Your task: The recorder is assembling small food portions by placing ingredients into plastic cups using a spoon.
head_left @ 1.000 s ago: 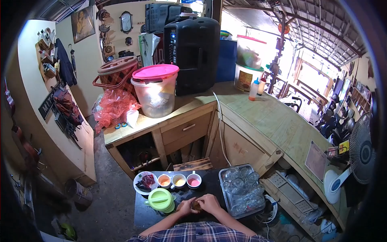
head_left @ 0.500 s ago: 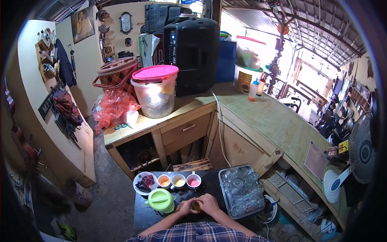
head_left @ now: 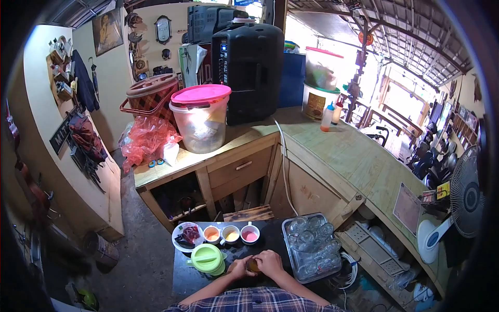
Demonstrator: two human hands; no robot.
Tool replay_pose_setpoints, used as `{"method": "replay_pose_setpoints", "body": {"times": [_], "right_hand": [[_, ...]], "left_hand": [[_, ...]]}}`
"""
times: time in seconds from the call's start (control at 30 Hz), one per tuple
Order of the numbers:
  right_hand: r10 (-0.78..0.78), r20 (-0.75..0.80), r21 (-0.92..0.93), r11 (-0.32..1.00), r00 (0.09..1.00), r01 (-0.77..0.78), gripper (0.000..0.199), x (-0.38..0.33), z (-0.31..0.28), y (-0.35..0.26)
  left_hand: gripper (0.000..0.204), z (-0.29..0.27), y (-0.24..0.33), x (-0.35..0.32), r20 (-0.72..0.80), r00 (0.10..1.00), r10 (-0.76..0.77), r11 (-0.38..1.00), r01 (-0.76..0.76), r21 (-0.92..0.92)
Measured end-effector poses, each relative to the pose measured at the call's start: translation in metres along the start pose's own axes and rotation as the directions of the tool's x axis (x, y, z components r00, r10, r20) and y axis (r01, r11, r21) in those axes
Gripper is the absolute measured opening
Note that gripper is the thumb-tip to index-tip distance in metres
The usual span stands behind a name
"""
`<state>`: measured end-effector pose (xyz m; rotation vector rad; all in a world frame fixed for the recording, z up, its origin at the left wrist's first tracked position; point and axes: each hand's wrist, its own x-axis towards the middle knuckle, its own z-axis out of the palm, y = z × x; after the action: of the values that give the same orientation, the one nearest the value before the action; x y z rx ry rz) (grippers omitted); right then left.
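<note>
Both my hands close around a small amber-brown glass (head_left: 253,265) at the near middle of the dark tabletop. My left hand (head_left: 239,268) grips its left side and my right hand (head_left: 268,263) bends over its right side and rim; fingers hide much of it. Just left stands a light green lidded pitcher (head_left: 206,258). Beyond my hands, three white cups stand in a row: one with orange contents (head_left: 211,234), one with yellow (head_left: 230,234), one with pink (head_left: 250,234). A white plate (head_left: 177,243) with dark red wrapped packets lies at the left.
A clear tray (head_left: 287,260) full of upturned glass mugs stands to the right. Beyond are a wooden counter (head_left: 332,151), a pink-lidded bucket (head_left: 200,125), a red plastic bag (head_left: 148,140) and a black speaker (head_left: 254,73). A white cable (head_left: 283,171) hangs down the counter; a fan (head_left: 465,192) stands far right.
Almost nothing differs. Both hands stay around the glass in the same place, with only a slight shift of the fingers.
</note>
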<state>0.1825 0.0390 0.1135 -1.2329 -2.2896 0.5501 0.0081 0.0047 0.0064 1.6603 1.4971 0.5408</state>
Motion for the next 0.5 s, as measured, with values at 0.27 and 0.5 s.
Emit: {"method": "replay_pose_setpoints", "body": {"times": [0.27,0.5], "right_hand": [[0.044,0.090,0.054,0.997,0.995,-0.049,0.013,-0.001,0.002,0.004],[0.127,0.134,0.012,0.992,0.983,-0.129,0.013,-0.004,0.004,0.001]], "left_hand": [[0.093,0.005,-0.005,0.001,-0.015,1.000,-0.008,1.000,0.008,0.025],[0.090,0.001,0.002,0.000,-0.022,0.999,-0.032,0.998,0.033,0.053]]}}
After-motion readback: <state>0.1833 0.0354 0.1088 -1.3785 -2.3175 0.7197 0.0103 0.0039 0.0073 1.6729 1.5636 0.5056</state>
